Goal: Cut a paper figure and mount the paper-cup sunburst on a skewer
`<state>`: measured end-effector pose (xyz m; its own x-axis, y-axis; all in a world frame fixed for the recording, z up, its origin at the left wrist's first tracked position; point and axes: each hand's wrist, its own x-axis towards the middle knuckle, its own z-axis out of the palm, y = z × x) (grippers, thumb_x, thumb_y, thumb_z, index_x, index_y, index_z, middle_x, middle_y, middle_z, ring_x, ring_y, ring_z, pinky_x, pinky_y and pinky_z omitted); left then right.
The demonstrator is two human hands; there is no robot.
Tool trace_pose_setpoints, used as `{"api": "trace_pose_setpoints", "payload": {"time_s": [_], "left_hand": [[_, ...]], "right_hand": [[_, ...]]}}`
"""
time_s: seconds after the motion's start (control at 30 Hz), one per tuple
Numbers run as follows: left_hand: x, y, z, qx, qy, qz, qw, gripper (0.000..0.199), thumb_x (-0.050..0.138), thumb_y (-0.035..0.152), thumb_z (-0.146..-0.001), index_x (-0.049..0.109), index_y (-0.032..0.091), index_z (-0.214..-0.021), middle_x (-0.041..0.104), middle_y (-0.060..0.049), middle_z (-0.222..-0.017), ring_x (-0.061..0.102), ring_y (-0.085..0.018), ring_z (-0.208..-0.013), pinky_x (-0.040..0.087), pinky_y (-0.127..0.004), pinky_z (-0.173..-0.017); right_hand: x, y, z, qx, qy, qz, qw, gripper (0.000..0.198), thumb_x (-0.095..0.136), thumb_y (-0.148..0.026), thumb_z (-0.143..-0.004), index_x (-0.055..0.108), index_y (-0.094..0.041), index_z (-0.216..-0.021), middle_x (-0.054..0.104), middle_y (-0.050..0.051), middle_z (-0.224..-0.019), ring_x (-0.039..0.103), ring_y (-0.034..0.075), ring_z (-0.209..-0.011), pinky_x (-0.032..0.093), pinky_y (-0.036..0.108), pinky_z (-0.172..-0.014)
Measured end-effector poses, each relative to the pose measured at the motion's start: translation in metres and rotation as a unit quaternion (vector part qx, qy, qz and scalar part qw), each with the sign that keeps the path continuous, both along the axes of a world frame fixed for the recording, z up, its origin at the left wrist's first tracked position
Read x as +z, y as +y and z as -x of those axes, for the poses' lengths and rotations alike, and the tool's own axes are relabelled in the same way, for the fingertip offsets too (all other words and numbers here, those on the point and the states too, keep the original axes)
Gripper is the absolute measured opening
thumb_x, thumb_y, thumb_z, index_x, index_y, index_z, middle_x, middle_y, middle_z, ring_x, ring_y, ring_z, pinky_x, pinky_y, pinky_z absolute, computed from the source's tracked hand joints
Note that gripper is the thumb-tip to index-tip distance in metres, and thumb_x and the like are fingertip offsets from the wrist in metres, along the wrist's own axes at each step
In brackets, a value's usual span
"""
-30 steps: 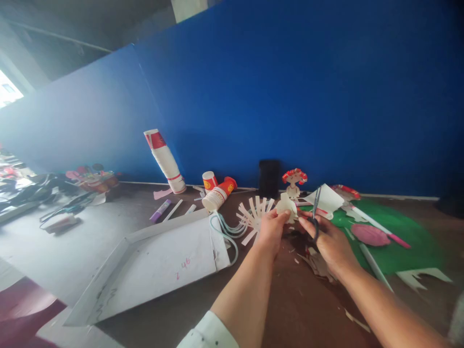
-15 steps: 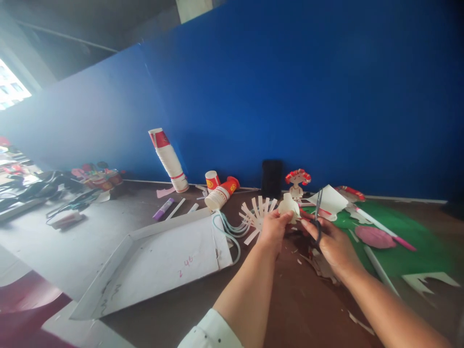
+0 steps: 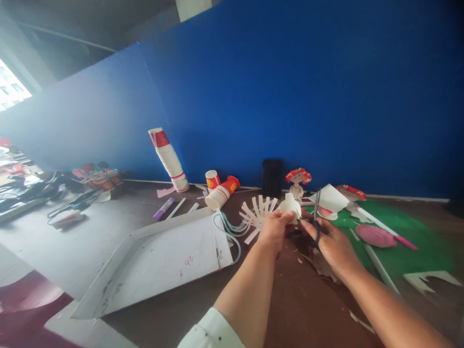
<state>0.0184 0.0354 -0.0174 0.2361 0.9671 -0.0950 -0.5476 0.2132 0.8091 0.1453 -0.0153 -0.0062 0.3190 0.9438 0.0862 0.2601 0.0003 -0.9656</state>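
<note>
- my left grip [image 3: 274,231] has a cream paper cut-out [image 3: 290,205] pinched between thumb and fingers, held up just above the surface [image 3: 297,299]; thumb's on the near side of it
- my right grip [image 3: 335,244] is closed round the dark handles of the scissors [image 3: 316,212], blades pointing up and away from me; they're just right of the cut-out, can't tell if my right fingertips touch it
- right behind the cut-out there's a little paper figure [image 3: 297,182] with curly red-and-white hair, standing upright; a black block [image 3: 271,178] stands next to it
- left of my left grip, a fan of paper strips [image 3: 259,212]; past that a white box lid [image 3: 155,261] with pink scribbles, plus a tall leaning cup stack [image 3: 168,162]
- over on the right, a green sheet [image 3: 416,232] with a pink oval [image 3: 376,236] and a pink-capped white marker [image 3: 386,227] on it
</note>
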Motion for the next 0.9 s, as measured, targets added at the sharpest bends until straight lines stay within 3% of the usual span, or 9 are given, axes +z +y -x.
{"api": "trace_pose_setpoints", "payload": {"time_s": [0.5,0.73,0.9], "left_hand": [[0.0017,-0.0006,0.0018,-0.011,-0.021,0.004,1.000,0.033,0.087,0.029,-0.057,0.072,0.014,-0.083,0.068,-0.005,-0.078,0.056,-0.014,-0.067,0.041,-0.026,-0.064],[-0.0024,0.0037,0.0013,0.038,-0.021,0.014,0.999,0.030,0.084,0.026,-0.058,0.072,0.014,-0.082,0.067,-0.003,-0.079,0.056,-0.011,-0.066,0.041,-0.023,-0.064],[0.0031,0.0032,0.0006,0.033,-0.056,0.017,0.998,0.033,0.084,0.021,-0.052,0.072,0.014,-0.082,0.068,-0.004,-0.082,0.059,-0.012,-0.070,0.045,-0.025,-0.070]], "right_hand": [[-0.0035,0.0023,0.0009,0.008,0.010,0.013,1.000,0.035,0.073,-0.046,-0.068,0.075,-0.025,-0.095,0.081,0.004,-0.092,0.074,0.032,-0.095,0.054,0.040,-0.087],[0.0000,0.0004,0.0029,0.004,0.019,0.015,1.000,0.040,0.076,-0.048,-0.065,0.075,-0.025,-0.098,0.082,0.005,-0.094,0.074,0.035,-0.100,0.053,0.044,-0.091],[0.0006,0.0009,0.0036,0.004,0.036,0.014,0.999,0.043,0.080,-0.046,-0.062,0.075,-0.025,-0.099,0.081,0.003,-0.094,0.073,0.034,-0.102,0.052,0.042,-0.092]]}}
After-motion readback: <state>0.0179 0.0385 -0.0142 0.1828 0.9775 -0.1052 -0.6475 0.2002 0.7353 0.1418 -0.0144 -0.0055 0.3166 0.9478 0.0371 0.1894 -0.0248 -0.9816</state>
